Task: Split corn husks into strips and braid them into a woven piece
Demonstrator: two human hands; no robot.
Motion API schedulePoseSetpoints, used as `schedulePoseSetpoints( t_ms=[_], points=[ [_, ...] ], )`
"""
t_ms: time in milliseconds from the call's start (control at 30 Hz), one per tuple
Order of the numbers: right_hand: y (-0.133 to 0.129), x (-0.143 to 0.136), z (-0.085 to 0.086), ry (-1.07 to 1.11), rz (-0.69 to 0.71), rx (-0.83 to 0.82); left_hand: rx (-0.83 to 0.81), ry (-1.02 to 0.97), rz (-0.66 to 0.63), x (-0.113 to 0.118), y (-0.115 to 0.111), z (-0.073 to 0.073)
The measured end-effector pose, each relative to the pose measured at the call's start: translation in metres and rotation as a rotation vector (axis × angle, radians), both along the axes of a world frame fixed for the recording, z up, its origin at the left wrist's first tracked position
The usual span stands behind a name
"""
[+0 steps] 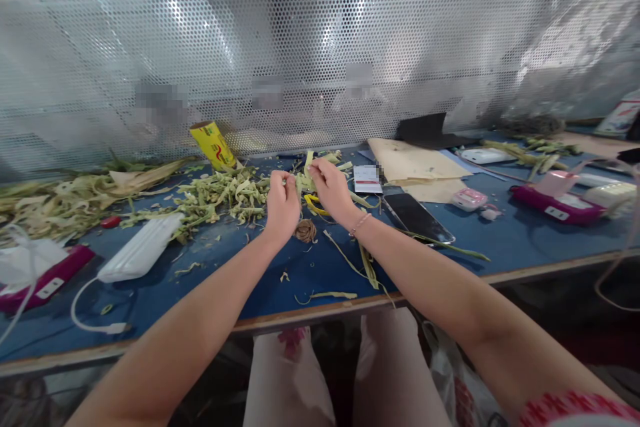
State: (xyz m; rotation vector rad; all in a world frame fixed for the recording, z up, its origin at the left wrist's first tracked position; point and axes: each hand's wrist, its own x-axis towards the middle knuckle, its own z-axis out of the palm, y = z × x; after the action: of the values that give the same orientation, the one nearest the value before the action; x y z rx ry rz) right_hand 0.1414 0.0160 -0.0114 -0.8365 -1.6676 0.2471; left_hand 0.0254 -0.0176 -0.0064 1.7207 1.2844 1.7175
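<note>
Both hands, left hand (283, 203) and right hand (330, 187), pinched one pale leaf strip (306, 177) near the surface's (500, 247) far edge; apparently mid-twisting, needing steady tension next.

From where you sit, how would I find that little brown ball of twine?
Start at the blue table and find the two hands working together mid-table. Just below and between them lies the twine ball, round, brown and wound, unlike the flat pale green leaf strips scattered around it.

No text is legible: printing on the yellow roll (213, 144) and the white card (367, 179), frame centre, is unreadable.
</note>
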Motion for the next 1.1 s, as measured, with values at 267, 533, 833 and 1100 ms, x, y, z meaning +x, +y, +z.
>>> schedulePoseSetpoints(
  t_ms=[267,533,833,1100],
  points=[
    [-0.007,0.008,0.009,0.074,-0.033,-0.036,0.009,-0.021,0.022,-0.007,0.005,0.001],
    [0.002,0.019,0.011,0.046,-0.097,-0.063,-0.015,-0.034,0.002,-0.008,0.003,0.007],
    [0.018,0.029,0.014,0.137,-0.096,-0.196,-0.102,-0.287,-0.101,-0.015,0.022,0.001],
    [0.032,0.027,0.004,0.545,0.031,-0.486,-0.144,-0.385,-0.27,-0.01,0.022,0.003]
  ],
)
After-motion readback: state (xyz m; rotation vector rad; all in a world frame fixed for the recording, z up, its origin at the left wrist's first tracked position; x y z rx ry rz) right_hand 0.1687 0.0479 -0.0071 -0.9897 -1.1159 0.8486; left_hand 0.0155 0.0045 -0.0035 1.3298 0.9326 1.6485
